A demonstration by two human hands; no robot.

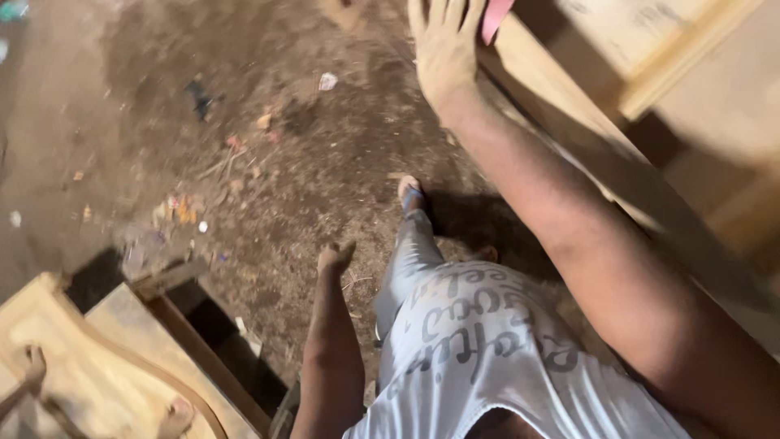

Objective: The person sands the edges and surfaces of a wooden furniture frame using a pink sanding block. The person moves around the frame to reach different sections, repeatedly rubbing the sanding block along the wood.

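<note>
My right hand reaches far forward to the top edge of the view. Its fingers are apart and lie flat against the edge of a long wooden board, with the fingertips cut off by the frame. A pink flat piece sticks out right beside the little-finger side of that hand; whether they touch is unclear. My left hand hangs low over the dirt floor with its fingers curled in and nothing in it. My foot in a blue sandal stands on the dirt below.
Pale wooden panels and frames fill the right side. A curved wooden furniture piece lies at the lower left, with what look like another person's limbs on it. Scraps and litter dot the floor.
</note>
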